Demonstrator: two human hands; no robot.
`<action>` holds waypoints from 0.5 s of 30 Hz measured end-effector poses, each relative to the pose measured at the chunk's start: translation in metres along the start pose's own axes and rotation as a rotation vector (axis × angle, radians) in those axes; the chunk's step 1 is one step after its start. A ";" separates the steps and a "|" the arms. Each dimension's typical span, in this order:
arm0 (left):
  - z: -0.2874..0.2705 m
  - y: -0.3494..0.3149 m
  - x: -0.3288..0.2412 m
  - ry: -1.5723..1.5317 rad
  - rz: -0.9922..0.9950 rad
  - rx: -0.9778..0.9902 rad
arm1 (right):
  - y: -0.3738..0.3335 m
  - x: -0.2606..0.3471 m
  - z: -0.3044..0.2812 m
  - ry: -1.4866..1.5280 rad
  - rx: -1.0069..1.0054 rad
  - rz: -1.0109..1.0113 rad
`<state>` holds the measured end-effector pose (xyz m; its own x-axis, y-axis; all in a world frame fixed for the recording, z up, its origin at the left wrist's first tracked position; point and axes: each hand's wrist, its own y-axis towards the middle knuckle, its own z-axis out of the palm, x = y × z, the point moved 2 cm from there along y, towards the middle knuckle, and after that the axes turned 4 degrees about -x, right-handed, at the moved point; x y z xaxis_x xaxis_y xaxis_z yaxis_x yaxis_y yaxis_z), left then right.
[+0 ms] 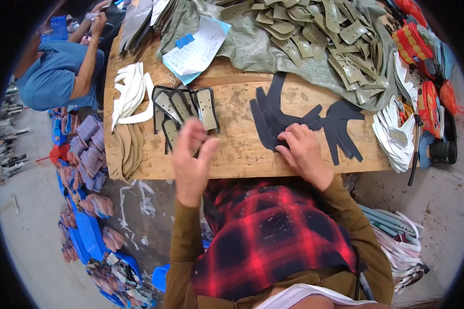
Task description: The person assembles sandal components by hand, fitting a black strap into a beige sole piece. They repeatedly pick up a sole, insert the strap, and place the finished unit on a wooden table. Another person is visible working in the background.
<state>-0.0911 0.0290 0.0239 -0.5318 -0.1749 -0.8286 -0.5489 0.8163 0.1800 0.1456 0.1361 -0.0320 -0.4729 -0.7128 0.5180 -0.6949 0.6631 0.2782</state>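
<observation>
Black, flat, branching pieces of thin sheet material (273, 121) lie on the pale wooden table (245, 154), right of its middle as I watch through the head camera. The bare right hand (308, 154) comes in from the lower right, palm down and fingers bent, its fingertips resting on the lower edge of these pieces. I cannot tell whether thumb and fingers are pinched together on that edge or only press it.

The bare left hand (191, 162) is raised, blurred, its thumb spread apart from the fingers. It overlaps olive, elongated plates with black edging (207, 110) in my view; I cannot make out whether it touches them.

For moving, I see a stretch of wood between the two hands, ending at the table's near edge, just in front of the red-and-black plaid apron (273, 226). Beyond the black pieces, the crinkled olive-green plastic sheet (237, 57) bounds the room, heaped with curved olive plates (319, 31). Tan, curved strips (123, 149) and white, curved cut-outs (129, 98) line the left side.

The black pieces look matt, with long arms fanning outward, one reaching up toward the sheet. Just to their right lies a second cluster of black, forked flat pieces (340, 129), overlapping one another, near a stack of white, curved pieces (394, 134).
</observation>
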 end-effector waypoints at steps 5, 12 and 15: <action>0.069 -0.062 0.021 -0.494 -0.608 0.565 | 0.003 -0.002 -0.002 0.039 0.026 0.016; 0.107 -0.057 0.010 -1.007 -0.641 0.441 | 0.019 0.006 -0.036 0.464 0.166 0.010; 0.093 -0.045 -0.008 -1.056 -0.630 0.338 | 0.034 -0.024 -0.056 0.501 0.147 0.153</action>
<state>-0.0024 0.0451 -0.0267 0.6146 -0.1868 -0.7664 -0.2451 0.8782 -0.4106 0.1639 0.1891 0.0105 -0.2834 -0.3907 0.8758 -0.7238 0.6862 0.0720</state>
